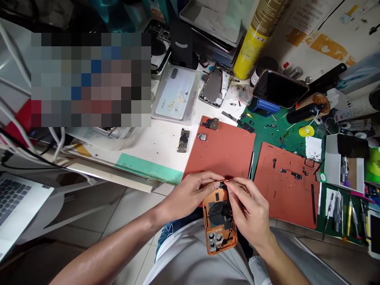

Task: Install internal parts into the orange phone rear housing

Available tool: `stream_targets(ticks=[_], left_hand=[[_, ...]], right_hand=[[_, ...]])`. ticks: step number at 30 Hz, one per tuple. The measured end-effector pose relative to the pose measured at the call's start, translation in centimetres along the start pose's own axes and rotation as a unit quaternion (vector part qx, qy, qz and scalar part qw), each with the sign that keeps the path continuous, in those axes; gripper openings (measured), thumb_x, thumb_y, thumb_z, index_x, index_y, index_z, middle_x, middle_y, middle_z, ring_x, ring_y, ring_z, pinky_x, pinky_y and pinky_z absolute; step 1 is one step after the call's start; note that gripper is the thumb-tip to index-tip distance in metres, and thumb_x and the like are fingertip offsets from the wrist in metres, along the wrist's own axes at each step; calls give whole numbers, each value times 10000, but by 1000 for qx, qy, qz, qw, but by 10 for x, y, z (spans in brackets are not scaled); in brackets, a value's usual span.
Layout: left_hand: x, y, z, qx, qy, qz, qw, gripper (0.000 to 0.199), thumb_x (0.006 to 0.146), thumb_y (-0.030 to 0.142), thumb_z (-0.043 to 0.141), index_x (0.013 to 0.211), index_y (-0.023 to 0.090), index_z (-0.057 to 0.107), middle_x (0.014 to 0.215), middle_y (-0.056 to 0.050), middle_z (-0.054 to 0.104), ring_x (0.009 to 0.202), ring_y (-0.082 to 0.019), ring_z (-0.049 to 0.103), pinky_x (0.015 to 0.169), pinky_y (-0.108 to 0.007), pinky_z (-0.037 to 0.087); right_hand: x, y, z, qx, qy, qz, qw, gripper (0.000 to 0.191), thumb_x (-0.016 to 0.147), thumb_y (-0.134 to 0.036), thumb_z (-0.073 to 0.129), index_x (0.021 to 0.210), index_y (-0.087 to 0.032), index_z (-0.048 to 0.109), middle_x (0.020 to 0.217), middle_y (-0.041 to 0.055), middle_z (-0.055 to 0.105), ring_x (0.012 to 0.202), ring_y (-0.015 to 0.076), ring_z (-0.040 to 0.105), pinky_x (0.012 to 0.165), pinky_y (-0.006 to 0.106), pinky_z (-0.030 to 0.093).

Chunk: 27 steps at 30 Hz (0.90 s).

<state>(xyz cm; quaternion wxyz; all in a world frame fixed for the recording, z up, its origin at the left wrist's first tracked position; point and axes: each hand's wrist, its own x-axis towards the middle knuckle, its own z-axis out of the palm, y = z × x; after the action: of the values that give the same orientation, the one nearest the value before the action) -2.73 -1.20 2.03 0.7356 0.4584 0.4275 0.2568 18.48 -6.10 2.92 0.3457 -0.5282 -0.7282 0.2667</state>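
Note:
An orange phone housing (220, 221), its inside facing up, hangs over my lap in front of the table edge. The camera openings are at its near end. My left hand (197, 194) grips the far end from the left, thumb on top and fingers behind the rim. My right hand (249, 202) pinches the same end from the right, fingertips close to the left thumb. Whether a small part sits between the right fingertips is hidden. Just beyond both hands lies a red-brown mat (222, 148) with a camera module (213, 123) and a small metal part (202, 137) on it.
A circuit board (183, 140) lies on the white tabletop. On the right, a second mat (285, 186) holds several small parts, with screwdrivers (337, 211) beside it. A propped phone (280, 89), a yellow can (252, 43) and a white phone back (175, 93) stand farther back.

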Motion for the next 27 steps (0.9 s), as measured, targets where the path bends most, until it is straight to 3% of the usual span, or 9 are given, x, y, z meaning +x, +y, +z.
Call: stream_targets(ticks=[9, 19, 23, 27], left_hand=[[0, -3, 1, 1, 8, -5, 1000, 278, 1046, 386, 647, 1234, 228, 778, 1262, -36, 818, 1171, -212, 758, 1043, -342, 573], [2, -6, 3, 16, 24, 9, 1000, 265, 1042, 395, 645, 1187, 229, 793, 1230, -36, 823, 1166, -211, 761, 1047, -323, 575], [2, -8, 4, 21, 31, 0, 999, 292, 1037, 425, 648, 1202, 229, 789, 1246, -40, 821, 1188, -222, 758, 1061, -332, 579], [1, -7, 4, 36, 36, -3, 999, 305, 1034, 448, 647, 1202, 236, 788, 1252, -37, 823, 1181, -228, 762, 1061, -346, 584]], right_hand=[[-1, 4, 2, -34, 1, -34, 999, 475, 1025, 11, 586, 1405, -247, 709, 1251, 125, 697, 1088, 202, 753, 918, 338, 663], [-1, 5, 2, -206, -8, -161, 965, 455, 959, 73, 613, 1384, -76, 675, 1196, 207, 728, 1081, 286, 733, 900, 402, 654], [0, 5, 1, -175, -20, -150, 973, 438, 959, 64, 607, 1371, -67, 676, 1193, 217, 726, 1075, 295, 731, 901, 420, 653], [0, 6, -1, -127, -34, -109, 985, 483, 972, 41, 585, 1417, -134, 660, 1230, 197, 715, 1103, 285, 733, 924, 422, 657]])
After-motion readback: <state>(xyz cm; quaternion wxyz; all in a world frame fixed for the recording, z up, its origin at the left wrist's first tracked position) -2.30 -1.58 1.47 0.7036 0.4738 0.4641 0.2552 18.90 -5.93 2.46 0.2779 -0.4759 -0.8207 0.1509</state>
